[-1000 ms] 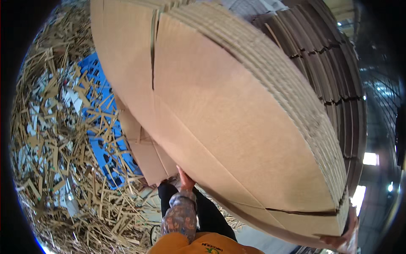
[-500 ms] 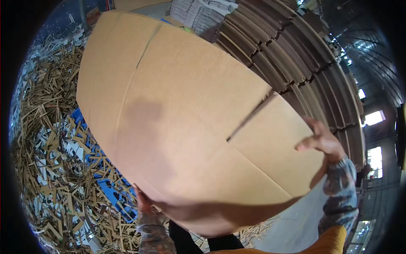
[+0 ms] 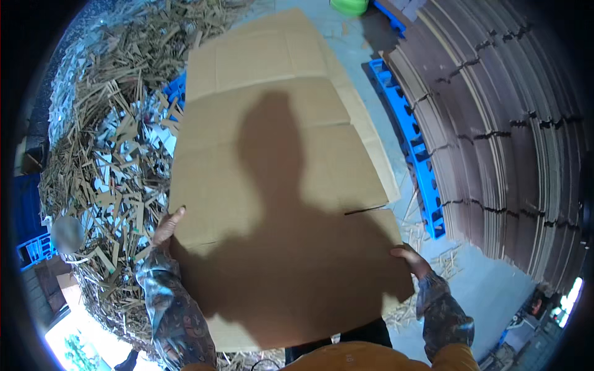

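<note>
A large flat brown cardboard sheet (image 3: 278,185) with fold lines and a slit lies nearly level in front of me, my shadow across it. My left hand (image 3: 166,227) grips its left edge, thumb on top. My right hand (image 3: 409,258) grips its right edge near the slit. More cardboard sheets lie under it, their edges showing along the right side (image 3: 377,154). Both forearms wear patterned sleeves.
A tall stack of flat cardboard sheets (image 3: 513,136) stands at the right on a blue pallet (image 3: 413,154). A big heap of cardboard strips and scraps (image 3: 105,167) fills the left. A green object (image 3: 349,6) lies at the top. Grey floor (image 3: 489,284) shows at lower right.
The cardboard sheet has swung down from a raised, tilted position to lying nearly flat and lower in front of me. Both hands stay on its edges.
</note>
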### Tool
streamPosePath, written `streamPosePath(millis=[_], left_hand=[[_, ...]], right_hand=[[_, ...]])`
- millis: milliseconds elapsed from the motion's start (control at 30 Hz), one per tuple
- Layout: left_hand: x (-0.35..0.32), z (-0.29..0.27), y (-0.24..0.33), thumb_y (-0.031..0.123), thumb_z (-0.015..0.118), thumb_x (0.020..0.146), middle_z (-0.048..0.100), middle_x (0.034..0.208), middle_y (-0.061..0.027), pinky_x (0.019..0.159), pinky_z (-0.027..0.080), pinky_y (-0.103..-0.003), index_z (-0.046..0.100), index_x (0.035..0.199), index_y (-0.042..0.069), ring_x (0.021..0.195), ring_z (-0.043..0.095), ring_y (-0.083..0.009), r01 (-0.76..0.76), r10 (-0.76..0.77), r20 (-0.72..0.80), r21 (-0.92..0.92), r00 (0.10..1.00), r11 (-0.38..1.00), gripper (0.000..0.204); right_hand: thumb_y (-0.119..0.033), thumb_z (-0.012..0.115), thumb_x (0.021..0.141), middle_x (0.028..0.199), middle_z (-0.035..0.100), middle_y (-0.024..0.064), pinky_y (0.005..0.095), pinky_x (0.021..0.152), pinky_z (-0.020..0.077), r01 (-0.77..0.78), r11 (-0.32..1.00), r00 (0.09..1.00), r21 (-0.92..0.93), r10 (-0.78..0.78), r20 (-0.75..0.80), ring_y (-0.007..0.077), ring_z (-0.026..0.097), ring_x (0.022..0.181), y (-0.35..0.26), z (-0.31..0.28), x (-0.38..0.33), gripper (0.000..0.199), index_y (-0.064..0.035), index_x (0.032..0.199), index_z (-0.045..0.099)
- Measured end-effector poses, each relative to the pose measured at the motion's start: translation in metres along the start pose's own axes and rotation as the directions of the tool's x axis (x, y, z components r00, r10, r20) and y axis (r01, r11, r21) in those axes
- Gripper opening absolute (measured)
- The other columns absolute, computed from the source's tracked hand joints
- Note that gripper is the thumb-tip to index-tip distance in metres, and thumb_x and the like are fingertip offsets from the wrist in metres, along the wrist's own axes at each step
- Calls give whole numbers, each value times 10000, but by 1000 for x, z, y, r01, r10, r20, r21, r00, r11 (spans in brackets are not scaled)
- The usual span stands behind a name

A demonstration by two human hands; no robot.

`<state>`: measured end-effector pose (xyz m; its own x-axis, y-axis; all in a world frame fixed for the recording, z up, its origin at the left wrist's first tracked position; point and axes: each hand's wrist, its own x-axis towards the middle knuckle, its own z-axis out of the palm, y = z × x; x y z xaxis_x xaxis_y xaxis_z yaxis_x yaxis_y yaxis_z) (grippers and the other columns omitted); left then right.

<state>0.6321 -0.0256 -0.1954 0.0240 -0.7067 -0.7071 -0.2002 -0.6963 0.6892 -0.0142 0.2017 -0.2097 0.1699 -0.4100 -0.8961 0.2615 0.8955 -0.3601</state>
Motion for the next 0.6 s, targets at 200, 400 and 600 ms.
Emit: streamPosePath(millis=[200, 400, 600], left_hand=[[-18, -54, 75, 348, 775, 812, 601, 1248, -125, 1028, 395, -362, 483, 1339, 1, 1159, 547, -227, -151, 248, -149, 474, 957, 868, 695], [-79, 42, 163, 363, 777, 806, 615, 1203, -161, 919, 469, -310, 406, 1388, -27, 1067, 591, -214, -492, 582, -3, 529, 814, 691, 792], [-130, 159, 115, 603, 779, 622, 582, 990, -177, 743, 482, -435, 422, 1243, -62, 906, 599, -348, -3, 776, -179, 974, 605, 226, 977]], right_hand=[[-183, 609, 907, 1161, 641, 120, 341, 905, 509, 8, 984, 967, 181, -53, 249, 198, 635, 1011, 104, 38, 97, 432, 33, 1271, 523], [-278, 767, 821, 968, 636, 104, 314, 724, 497, 418, 620, 874, -665, -473, 109, 189, 618, 818, 193, 93, 176, 509, 6, 1174, 535], [-286, 705, 877, 1048, 587, 112, 329, 793, 497, 658, 378, 570, -651, -815, 102, 223, 602, 929, 68, 70, 128, 464, -25, 1212, 517]])
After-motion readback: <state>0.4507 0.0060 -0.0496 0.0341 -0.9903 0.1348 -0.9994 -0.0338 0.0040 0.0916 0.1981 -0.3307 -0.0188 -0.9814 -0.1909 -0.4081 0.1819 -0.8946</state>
